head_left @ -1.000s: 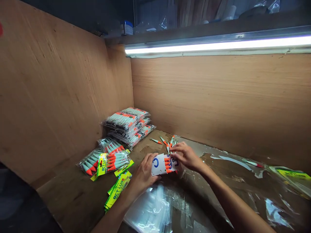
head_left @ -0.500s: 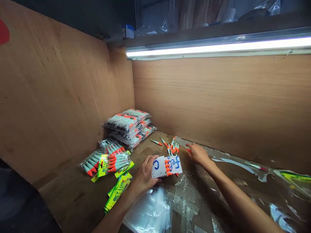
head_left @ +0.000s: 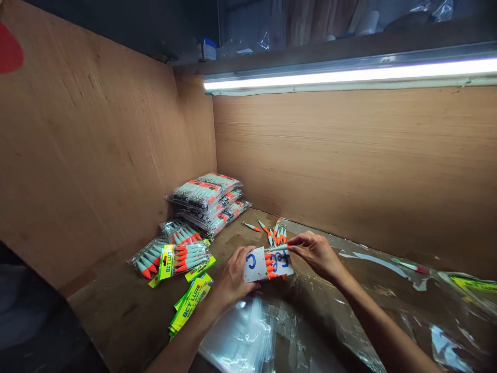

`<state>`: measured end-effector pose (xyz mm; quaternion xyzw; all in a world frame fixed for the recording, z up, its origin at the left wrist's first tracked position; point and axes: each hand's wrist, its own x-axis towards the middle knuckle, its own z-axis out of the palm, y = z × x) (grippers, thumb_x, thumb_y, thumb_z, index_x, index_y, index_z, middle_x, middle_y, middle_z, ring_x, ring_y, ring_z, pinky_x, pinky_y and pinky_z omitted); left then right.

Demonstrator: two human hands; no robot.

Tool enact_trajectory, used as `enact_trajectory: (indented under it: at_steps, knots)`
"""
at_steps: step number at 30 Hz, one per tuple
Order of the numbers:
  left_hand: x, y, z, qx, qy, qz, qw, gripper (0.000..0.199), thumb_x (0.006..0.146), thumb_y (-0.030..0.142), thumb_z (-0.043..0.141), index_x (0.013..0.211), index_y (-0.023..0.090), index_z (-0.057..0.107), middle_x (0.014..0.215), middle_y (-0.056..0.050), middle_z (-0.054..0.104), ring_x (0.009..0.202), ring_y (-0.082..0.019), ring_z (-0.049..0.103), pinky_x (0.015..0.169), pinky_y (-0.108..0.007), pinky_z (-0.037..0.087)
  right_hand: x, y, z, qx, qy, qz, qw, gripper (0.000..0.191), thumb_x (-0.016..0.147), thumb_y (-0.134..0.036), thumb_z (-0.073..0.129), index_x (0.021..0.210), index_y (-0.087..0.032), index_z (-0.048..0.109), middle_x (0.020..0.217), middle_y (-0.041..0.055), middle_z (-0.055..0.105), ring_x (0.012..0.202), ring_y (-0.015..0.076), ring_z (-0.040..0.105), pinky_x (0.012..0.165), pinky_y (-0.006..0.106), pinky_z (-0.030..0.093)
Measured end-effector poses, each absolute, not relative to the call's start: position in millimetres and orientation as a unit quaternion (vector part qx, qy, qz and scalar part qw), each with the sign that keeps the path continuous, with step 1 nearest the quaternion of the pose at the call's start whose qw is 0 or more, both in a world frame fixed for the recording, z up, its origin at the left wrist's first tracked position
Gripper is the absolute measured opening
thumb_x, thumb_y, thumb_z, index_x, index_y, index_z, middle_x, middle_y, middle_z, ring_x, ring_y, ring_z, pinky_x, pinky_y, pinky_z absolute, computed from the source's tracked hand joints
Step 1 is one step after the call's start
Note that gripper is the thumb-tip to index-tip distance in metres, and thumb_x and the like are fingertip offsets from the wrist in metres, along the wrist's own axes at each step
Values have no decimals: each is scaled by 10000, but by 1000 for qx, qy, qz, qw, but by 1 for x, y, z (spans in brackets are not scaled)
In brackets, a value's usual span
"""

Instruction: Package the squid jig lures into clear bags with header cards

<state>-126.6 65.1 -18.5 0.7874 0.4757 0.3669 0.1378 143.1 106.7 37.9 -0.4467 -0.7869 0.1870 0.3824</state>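
My left hand (head_left: pixel 233 277) grips a white card holder (head_left: pixel 254 265) with blue writing, and several orange-tipped lures (head_left: pixel 269 267) lie side by side in it. Thumb and fingers of my right hand (head_left: pixel 312 251) pinch one pale lure (head_left: pixel 278 247) by its orange end, at the holder's upper edge. Just behind the holder is a small pile of loose orange and pale lures (head_left: pixel 277 232). Clear plastic bags (head_left: pixel 238 339) lie in front of my left hand. Yellow BCT LURE header cards (head_left: pixel 191 303) are to its left.
Packed bags of lures (head_left: pixel 205 199) are stacked in the back left corner. Nearer lie filled packets with yellow headers (head_left: pixel 186 259). Wooden panels (head_left: pixel 349 166) close the left and back sides. A yellow-labelled packet (head_left: pixel 473 284) and plastic scraps lie at the right.
My right hand has moved left to the holder, and a lure is now laid across the holder's upper edge in its pinch. My left hand still grips the holder.
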Motion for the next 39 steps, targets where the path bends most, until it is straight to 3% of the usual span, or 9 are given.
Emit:
enact_trajectory:
  at_steps: [6, 14, 20, 23, 25, 30, 36, 39]
  knots:
    - [-125, 62, -13, 786, 473, 376, 133, 800, 596, 116, 776, 1308, 271, 446, 1260, -45, 540, 1159, -252, 545, 999, -395, 468, 115, 112, 30, -397, -823, 147, 380, 78, 873, -287, 686, 894, -285, 762, 850, 31, 699, 895, 215, 584, 777, 315, 450]
    - [-126, 62, -17, 795, 460, 366, 147, 845, 588, 127, 783, 1338, 287, 428, 1279, -46, 529, 1166, -257, 545, 1003, -400, 469, 105, 123, 17, -387, -825, 189, 366, 74, 812, -245, 753, 882, -252, 778, 860, 48, 689, 861, 211, 605, 756, 314, 471]
    - [-122, 58, -14, 794, 462, 365, 149, 850, 629, 100, 723, 1388, 302, 397, 1306, -44, 505, 1183, -250, 531, 1018, -388, 455, 112, 118, 15, -338, -830, 195, 398, 196, 914, -222, 613, 1040, -277, 754, 1163, 62, 688, 1127, 219, 570, 971, 370, 431]
    - [-119, 56, -12, 797, 461, 361, 150, 879, 630, 92, 715, 1413, 309, 379, 1315, -46, 499, 1177, -258, 536, 1010, -393, 459, 111, 110, 17, -373, -802, 184, 428, 155, 907, -285, 623, 993, -246, 746, 1179, 76, 663, 1130, 227, 571, 976, 378, 428]
    - [-118, 56, -13, 797, 458, 363, 151, 884, 626, 99, 724, 1413, 308, 378, 1326, -51, 498, 1184, -266, 534, 1013, -399, 458, 109, 104, 16, -399, -797, 194, 410, 135, 844, -294, 690, 950, -226, 737, 1125, 75, 673, 1096, 239, 588, 960, 379, 440]
    - [-105, 44, -17, 801, 444, 357, 184, 855, 621, 183, 791, 1372, 318, 405, 1297, -55, 532, 1125, -275, 570, 952, -404, 497, 121, 87, 8, -452, -780, 293, 319, 337, 813, -240, 651, 1144, -206, 703, 1107, 77, 708, 992, 237, 657, 872, 351, 495]
    - [-69, 20, -37, 820, 425, 304, 233, 932, 582, 260, 868, 1386, 346, 403, 1291, -59, 545, 1119, -287, 584, 922, -400, 506, 169, 56, -11, -510, -755, 315, 265, 228, 804, -253, 630, 982, -208, 765, 928, 48, 754, 824, 231, 683, 744, 322, 504]
    - [-60, 15, -45, 843, 394, 264, 253, 1065, 564, 379, 899, 1459, 337, 324, 1391, -96, 496, 1237, -321, 523, 1018, -457, 445, 188, 42, -21, -526, -766, 284, 239, 295, 807, -271, 636, 1078, -220, 741, 987, 61, 742, 907, 252, 673, 823, 365, 503]
